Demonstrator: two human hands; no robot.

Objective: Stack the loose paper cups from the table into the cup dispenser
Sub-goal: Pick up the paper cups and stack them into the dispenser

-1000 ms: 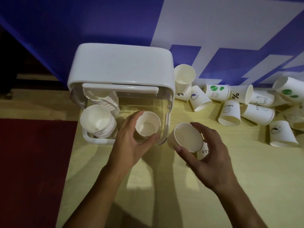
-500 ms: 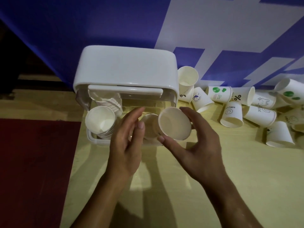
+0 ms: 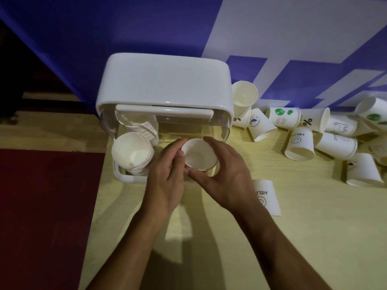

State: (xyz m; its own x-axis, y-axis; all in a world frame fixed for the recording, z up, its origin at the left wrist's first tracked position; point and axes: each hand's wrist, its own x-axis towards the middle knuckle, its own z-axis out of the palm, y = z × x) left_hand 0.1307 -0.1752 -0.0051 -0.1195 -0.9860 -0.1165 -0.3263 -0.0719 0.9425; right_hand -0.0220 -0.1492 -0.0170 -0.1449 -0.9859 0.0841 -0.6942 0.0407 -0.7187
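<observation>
Tabletop (image 3: 293, 227): left hand (image 3: 165, 185) and right hand (image 3: 226, 181) hold 1 cup (image 3: 199, 155) at dispenser (image 3: 165, 80).

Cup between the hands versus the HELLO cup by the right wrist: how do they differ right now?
The held cup faces its open mouth toward the camera, showing a white inside; the HELLO cup shows only its printed outer wall. The held cup is gripped by the left hand and right hand at the front of the dispenser; the HELLO cup sits ungripped on the table. Both are white paper cups.
</observation>
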